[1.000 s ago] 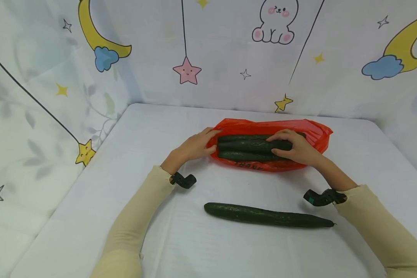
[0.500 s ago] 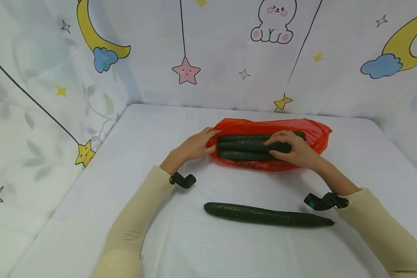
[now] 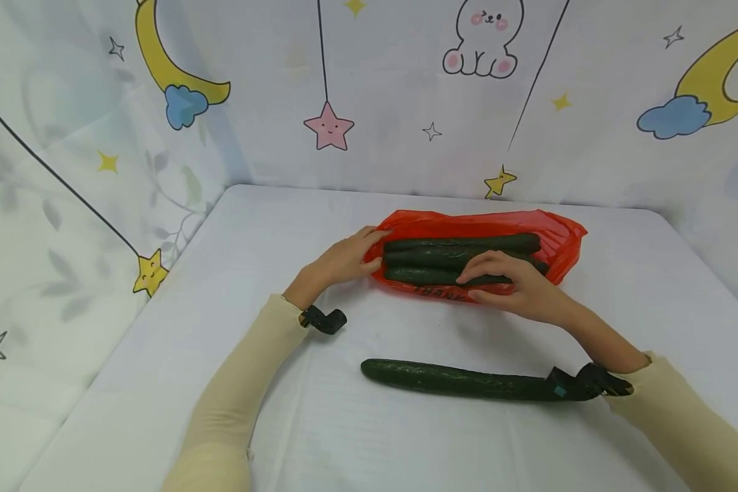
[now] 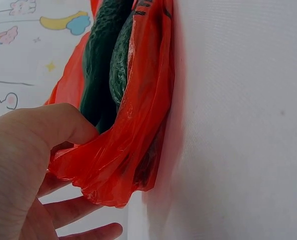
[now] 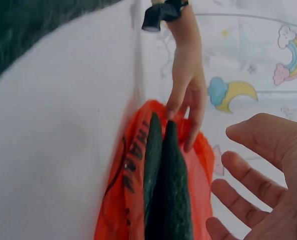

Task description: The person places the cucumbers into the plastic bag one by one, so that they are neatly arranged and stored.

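Note:
An open red plastic bag [image 3: 562, 236] with black lettering lies towards the back of the table, several dark green cucumbers [image 3: 433, 257] side by side in it. My left hand [image 3: 341, 260] pinches the bag's left end; in the left wrist view the thumb [image 4: 71, 122] lies over the red film and the other fingers spread behind it. Over the bag's front right edge hovers my right hand [image 3: 525, 290], fingers apart and holding nothing, as the right wrist view also shows of the hand [image 5: 268, 185]. A single long cucumber [image 3: 455, 380] lies on the table in front of the bag.
The white-covered table [image 3: 320, 424] meets a printed cloth backdrop [image 3: 393, 82] right behind the bag. A black wrist camera [image 3: 324, 319] sits on the left wrist; another wrist camera [image 3: 581, 383] overlaps the lone cucumber's right end in the head view.
My right hand has drawn back from the cucumbers in the bag, towards the front, with nothing in it. The left hand stays at the bag's end. The lone cucumber has not moved.

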The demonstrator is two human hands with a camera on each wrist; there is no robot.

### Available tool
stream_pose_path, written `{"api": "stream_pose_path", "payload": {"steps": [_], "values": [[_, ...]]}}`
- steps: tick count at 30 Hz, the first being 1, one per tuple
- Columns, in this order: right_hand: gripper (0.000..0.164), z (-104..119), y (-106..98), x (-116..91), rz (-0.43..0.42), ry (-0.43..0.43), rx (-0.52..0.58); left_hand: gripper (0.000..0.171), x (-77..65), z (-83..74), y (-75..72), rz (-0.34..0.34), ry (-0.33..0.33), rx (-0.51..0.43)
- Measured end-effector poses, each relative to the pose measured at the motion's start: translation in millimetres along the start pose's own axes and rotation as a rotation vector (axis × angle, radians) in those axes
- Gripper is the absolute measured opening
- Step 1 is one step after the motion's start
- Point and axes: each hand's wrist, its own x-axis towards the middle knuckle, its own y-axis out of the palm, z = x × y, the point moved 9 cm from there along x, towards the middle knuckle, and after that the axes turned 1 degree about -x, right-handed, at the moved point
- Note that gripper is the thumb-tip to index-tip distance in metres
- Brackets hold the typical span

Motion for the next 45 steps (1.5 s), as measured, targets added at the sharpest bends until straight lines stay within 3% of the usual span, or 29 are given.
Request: {"api": "stream_pose_path", "payload": {"steps": [13,19,28,31,36,39,45], "values": [[0.043,31.1,30.2,-18.7,0.123,-0.056,0.104,0.059,0.3,-0.7,0.4,-0.003,0.004,0.009],[0.031,35.0,48.6,-32.9,0.182,-0.028,0.189,0.059,0.5,-1.4,1.3,0.001,0.006,0.017],[0.028,30.4,71.3,-51.7,0.295,0.047,0.257,0.059,-0.5,-2.1,0.7,0.003,0.008,0.020],[0.033,29.8,78.5,-56.7,0.351,0.069,0.239,0.058,-0.9,-2.7,0.0,0.002,0.009,0.020],[0.052,25.4,87.6,-63.5,0.443,0.190,0.182,0.058,-1.0,-2.1,-0.6,0.004,0.000,0.015],[0.056,24.0,91.2,-66.1,0.469,0.232,0.126,0.058,-0.7,-1.1,-0.6,0.004,-0.001,0.013],[0.042,24.8,90.2,-61.5,0.387,0.206,0.073,0.059,0.1,0.6,-0.2,-0.002,0.001,0.008]]}}
